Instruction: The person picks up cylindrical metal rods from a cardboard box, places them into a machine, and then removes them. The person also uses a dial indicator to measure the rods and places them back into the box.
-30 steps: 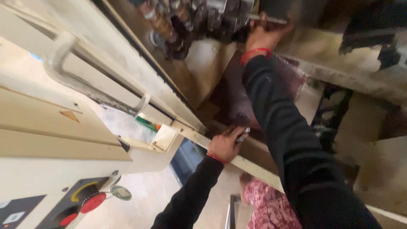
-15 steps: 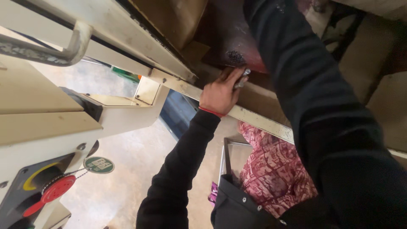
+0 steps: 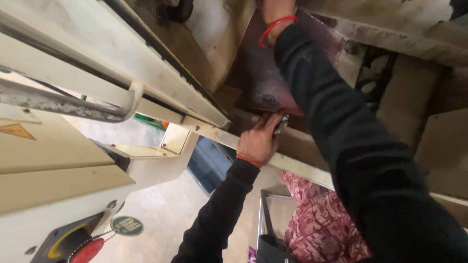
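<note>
We look into the open side of a cream-coloured machine (image 3: 73,160) over a pale concrete floor (image 3: 161,214). Our left hand (image 3: 261,141) rests on the cream frame rail (image 3: 214,134), fingers curled around a small metal piece (image 3: 282,124) at the edge of a dark maroon panel (image 3: 263,78). Our right hand (image 3: 274,12) reaches up past the frame's top edge; we cannot tell whether it grips anything. A grey handle (image 3: 68,104) juts out left, a red button (image 3: 87,251) below.
</note>
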